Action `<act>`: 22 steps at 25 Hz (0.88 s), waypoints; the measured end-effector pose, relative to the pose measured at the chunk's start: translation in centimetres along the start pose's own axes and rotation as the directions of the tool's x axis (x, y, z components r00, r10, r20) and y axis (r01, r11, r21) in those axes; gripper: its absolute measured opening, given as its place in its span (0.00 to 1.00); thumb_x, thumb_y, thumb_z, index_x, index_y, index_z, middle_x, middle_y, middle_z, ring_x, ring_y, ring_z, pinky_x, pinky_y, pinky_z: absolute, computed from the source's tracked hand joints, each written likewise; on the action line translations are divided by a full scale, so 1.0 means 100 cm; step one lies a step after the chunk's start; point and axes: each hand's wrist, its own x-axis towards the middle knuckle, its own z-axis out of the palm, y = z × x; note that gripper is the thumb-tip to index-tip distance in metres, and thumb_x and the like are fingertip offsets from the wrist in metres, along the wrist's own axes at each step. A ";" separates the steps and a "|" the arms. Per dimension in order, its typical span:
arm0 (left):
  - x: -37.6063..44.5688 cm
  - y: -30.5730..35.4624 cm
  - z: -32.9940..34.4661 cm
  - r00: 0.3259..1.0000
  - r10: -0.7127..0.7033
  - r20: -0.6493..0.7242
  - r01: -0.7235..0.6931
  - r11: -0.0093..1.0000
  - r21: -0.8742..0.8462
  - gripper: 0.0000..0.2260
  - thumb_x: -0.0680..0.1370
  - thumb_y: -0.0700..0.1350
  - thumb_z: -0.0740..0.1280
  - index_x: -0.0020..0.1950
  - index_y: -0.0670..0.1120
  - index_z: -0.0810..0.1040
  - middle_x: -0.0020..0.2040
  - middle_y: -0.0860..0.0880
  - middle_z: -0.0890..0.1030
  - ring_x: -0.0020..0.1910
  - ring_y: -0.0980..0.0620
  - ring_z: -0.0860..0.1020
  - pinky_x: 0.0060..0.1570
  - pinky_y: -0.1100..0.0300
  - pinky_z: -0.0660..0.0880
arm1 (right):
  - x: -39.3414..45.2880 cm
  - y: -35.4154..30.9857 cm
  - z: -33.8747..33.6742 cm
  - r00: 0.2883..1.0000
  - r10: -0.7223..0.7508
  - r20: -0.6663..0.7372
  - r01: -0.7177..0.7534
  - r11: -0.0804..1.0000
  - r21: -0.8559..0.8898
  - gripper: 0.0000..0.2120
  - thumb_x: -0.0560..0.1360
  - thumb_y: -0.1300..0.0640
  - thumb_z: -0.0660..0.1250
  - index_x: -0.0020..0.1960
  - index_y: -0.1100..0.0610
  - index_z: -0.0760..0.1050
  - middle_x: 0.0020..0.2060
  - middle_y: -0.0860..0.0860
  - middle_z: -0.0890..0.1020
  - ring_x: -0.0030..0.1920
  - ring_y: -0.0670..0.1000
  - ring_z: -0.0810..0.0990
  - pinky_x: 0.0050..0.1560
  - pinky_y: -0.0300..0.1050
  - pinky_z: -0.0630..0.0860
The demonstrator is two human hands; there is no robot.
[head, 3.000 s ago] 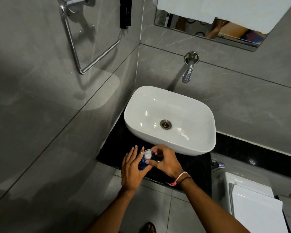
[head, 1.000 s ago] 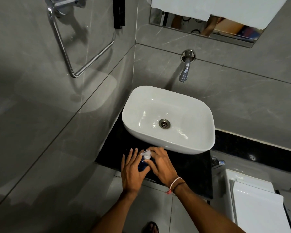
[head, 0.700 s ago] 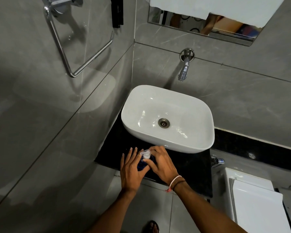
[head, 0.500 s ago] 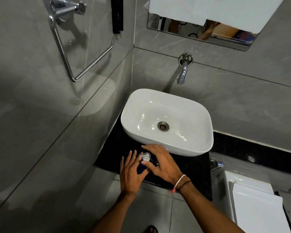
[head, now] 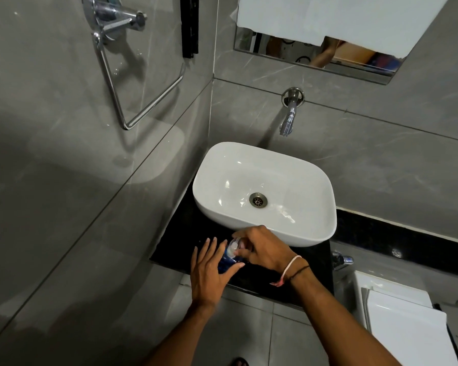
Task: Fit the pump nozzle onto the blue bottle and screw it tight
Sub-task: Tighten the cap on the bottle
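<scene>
A small blue bottle stands on the black counter just in front of the white basin. A clear white pump nozzle sits on its top. My left hand wraps the bottle's body from the left, thumb across its near side and fingers stretched upward. My right hand comes in from the right, and its fingertips pinch the nozzle's collar. Most of the bottle is hidden behind both hands.
The white basin rises right behind my hands, with a wall tap above it. A chrome towel ring hangs on the left wall. A white toilet cistern stands at the lower right, beside a small chrome valve.
My right hand has shifted its grip around the nozzle, and its fingers have turned on the collar. My left hand stays on the bottle. The camera has tilted slightly.
</scene>
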 end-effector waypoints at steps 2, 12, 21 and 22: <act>0.000 -0.001 0.001 1.000 -0.004 0.022 0.004 1.000 0.000 0.36 0.70 0.72 0.64 0.68 0.49 0.77 0.70 0.45 0.77 0.73 0.47 0.69 0.74 0.43 0.61 | -0.003 0.002 0.000 0.996 0.076 -0.051 -0.078 0.996 -0.044 0.16 0.75 0.44 0.73 0.50 0.57 0.82 0.42 0.55 0.87 0.44 0.57 0.84 0.46 0.48 0.80; 0.000 -0.002 0.000 0.999 -0.015 0.049 0.014 1.000 0.023 0.31 0.70 0.63 0.72 0.69 0.48 0.76 0.69 0.45 0.77 0.72 0.47 0.70 0.74 0.43 0.61 | -0.017 0.004 0.009 0.997 0.053 -0.047 -0.046 0.987 0.154 0.16 0.70 0.47 0.79 0.50 0.56 0.80 0.40 0.51 0.87 0.39 0.50 0.85 0.44 0.45 0.83; -0.001 -0.002 0.002 1.000 -0.008 0.022 0.008 1.000 -0.009 0.36 0.70 0.71 0.63 0.69 0.49 0.75 0.69 0.45 0.77 0.73 0.47 0.69 0.74 0.42 0.61 | -0.013 0.010 0.016 0.994 0.028 -0.108 -0.005 0.979 0.204 0.21 0.72 0.48 0.78 0.59 0.57 0.80 0.43 0.52 0.88 0.44 0.49 0.86 0.52 0.49 0.84; -0.001 -0.002 0.003 1.000 -0.006 0.022 0.006 1.000 -0.007 0.36 0.70 0.72 0.62 0.69 0.49 0.75 0.69 0.45 0.77 0.73 0.47 0.69 0.74 0.42 0.61 | -0.013 0.010 0.018 0.993 0.034 -0.113 -0.010 0.977 0.212 0.22 0.71 0.47 0.78 0.60 0.56 0.80 0.43 0.52 0.87 0.43 0.49 0.86 0.51 0.48 0.84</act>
